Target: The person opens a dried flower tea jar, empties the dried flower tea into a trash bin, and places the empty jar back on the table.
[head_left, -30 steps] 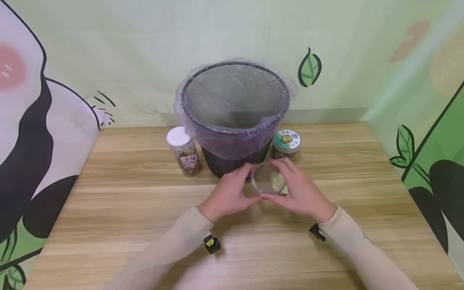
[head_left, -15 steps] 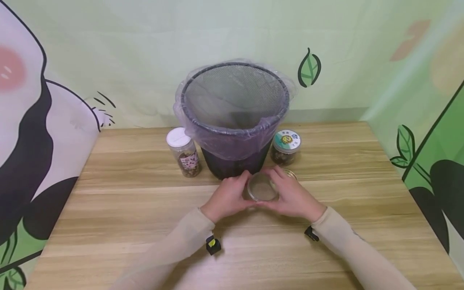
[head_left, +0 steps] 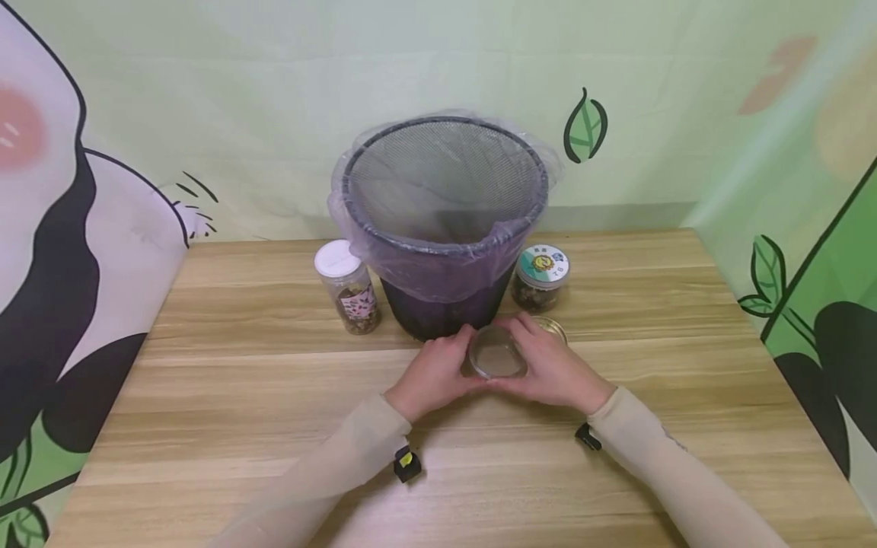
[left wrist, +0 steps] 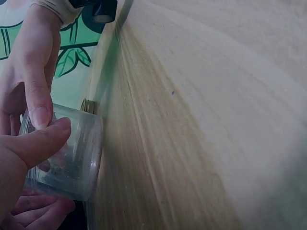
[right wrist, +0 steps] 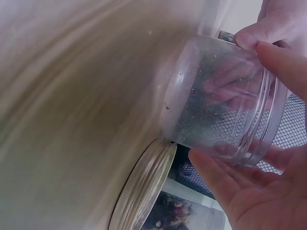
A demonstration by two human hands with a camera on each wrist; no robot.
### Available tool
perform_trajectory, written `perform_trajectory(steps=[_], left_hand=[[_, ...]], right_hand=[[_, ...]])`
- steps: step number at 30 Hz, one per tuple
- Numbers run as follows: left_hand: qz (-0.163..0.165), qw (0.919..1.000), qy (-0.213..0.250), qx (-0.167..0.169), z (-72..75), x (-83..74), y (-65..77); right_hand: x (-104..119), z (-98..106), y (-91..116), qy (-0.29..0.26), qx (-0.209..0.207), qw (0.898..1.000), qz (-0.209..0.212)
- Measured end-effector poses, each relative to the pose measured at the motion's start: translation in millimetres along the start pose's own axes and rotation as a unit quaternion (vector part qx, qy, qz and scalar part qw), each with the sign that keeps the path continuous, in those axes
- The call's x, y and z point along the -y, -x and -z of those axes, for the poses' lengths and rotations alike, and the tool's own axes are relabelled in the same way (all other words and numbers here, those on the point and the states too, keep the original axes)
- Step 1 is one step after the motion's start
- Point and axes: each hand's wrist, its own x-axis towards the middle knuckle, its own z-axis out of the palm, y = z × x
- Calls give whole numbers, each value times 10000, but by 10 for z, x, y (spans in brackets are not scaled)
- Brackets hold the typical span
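Observation:
A clear plastic jar (head_left: 496, 355) with no lid on stands upright at the tabletop in front of the bin, small dark specks on its wall (right wrist: 192, 96). My left hand (head_left: 437, 377) grips its left side, and my right hand (head_left: 553, 374) grips its right side. The two thumbs come close together on the near side in the left wrist view, over the clear jar (left wrist: 81, 158). Just beyond my right hand lies a gold screw lid (head_left: 553, 329), partly covered by that hand in the head view; the right wrist view shows its ridged edge.
Behind the hands stands a black mesh bin (head_left: 445, 304) lined with a translucent purple bag. To its left is a tall white-lidded jar (head_left: 348, 285) with dried contents; to its right, a short jar (head_left: 541, 278) with a green-and-white lid. The wooden table (head_left: 240, 426) meets a printed backdrop.
Both hands have brought the clear jar down and slightly left, toward me, uncovering the gold lid and the short jar. Over the last half second they have hardly moved.

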Motion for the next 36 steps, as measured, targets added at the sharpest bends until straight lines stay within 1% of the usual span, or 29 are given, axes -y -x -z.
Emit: perform_trajectory(steps=[7, 12, 15, 21, 25, 29, 31, 33, 36], left_hand=[[22, 10000, 22, 19, -39, 10, -16], [15, 9999, 136, -50, -47, 34, -10], [-12, 9997, 248, -20, -39, 58, 0], [-52, 9990, 375, 222, 23, 82, -1], [-7, 9982, 451, 403, 63, 83, -10], [-27, 9973, 521, 508, 84, 89, 7], [-92, 9977, 477, 482, 99, 91, 23], [-186, 9984, 323, 419, 124, 90, 46], [-437, 9989, -17, 179, 182, 76, 91]], right_hand=[[-32, 9, -6, -198, 116, 9996, -153], [-22, 2, -16, -185, 166, 9995, -206], [-15, -3, -19, -156, 186, 9994, -231], [-24, 4, -4, -128, 157, 9994, -291], [-30, 7, 16, -144, 153, 9993, -297], [-31, 6, 34, -166, 150, 9994, -272], [-28, 16, 41, -100, 134, 9995, -273], [-14, 37, 47, 18, 106, 9995, -294], [52, 86, 61, 312, 20, 9991, -293]])
